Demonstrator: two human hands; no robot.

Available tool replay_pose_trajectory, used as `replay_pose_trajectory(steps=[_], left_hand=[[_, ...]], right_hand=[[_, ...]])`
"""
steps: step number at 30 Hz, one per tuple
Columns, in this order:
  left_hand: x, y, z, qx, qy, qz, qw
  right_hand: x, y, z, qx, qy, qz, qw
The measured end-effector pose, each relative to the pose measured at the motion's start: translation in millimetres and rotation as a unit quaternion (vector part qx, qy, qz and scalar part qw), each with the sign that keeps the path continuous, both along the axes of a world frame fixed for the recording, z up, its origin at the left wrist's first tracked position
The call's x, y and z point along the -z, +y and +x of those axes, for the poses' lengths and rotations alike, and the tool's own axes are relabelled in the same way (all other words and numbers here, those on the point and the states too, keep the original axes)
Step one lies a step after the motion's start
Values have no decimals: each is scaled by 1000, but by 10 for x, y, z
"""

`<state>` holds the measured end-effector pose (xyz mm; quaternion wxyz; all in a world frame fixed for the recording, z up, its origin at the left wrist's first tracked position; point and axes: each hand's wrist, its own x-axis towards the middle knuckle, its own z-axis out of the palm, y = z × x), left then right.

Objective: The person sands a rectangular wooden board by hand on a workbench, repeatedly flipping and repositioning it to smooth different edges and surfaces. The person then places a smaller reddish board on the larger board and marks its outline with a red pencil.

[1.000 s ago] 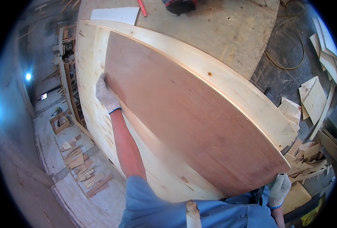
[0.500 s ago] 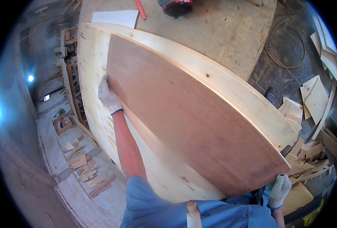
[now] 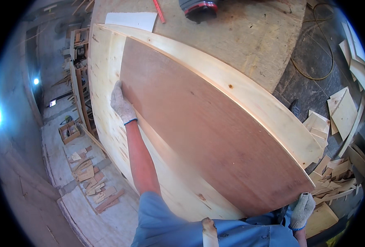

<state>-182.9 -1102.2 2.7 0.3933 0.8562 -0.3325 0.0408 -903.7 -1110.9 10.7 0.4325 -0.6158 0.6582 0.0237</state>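
A large reddish-brown plywood board (image 3: pixel 182 115) with a curved far edge lies on pale plywood sheets (image 3: pixel 104 61). My left hand (image 3: pixel 122 105), in a light knitted glove with a blue cuff, grips the board's left edge; its fingers are close together and partly hidden. At the lower right, my right hand (image 3: pixel 302 212), gloved the same way, is closed just beside the board's near right corner. A small dark spot shows at the top of that fist, but what it holds, if anything, is hidden.
A black-and-red power tool (image 3: pixel 199 10), a red pencil-like stick (image 3: pixel 159 11) and a white sheet (image 3: pixel 131 20) lie on the worn table (image 3: pixel 248 41). Wood offcuts (image 3: pixel 334 177) are heaped at right near a looped cable (image 3: pixel 330 61). Wooden shelving (image 3: pixel 81 82) stands left.
The whole view has shifted slightly, so the board and table appear a little farther right. Both hands keep their places by the board.
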Motion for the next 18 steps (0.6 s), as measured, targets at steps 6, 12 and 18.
replay_pose_trajectory(steps=[6, 12, 18], left_hand=[[-56, -19, -84, -1, 4, 1, 1000], [32, 38, 19, 23, -79, 80, 993], [200, 474, 750, 62, -205, 217, 952]], right_hand=[[-20, -22, -1, -9, 3, 1, 1000], [-47, 16, -61, -13, -14, 9, 1000], [-51, -207, 130, -167, -24, -39, 985]])
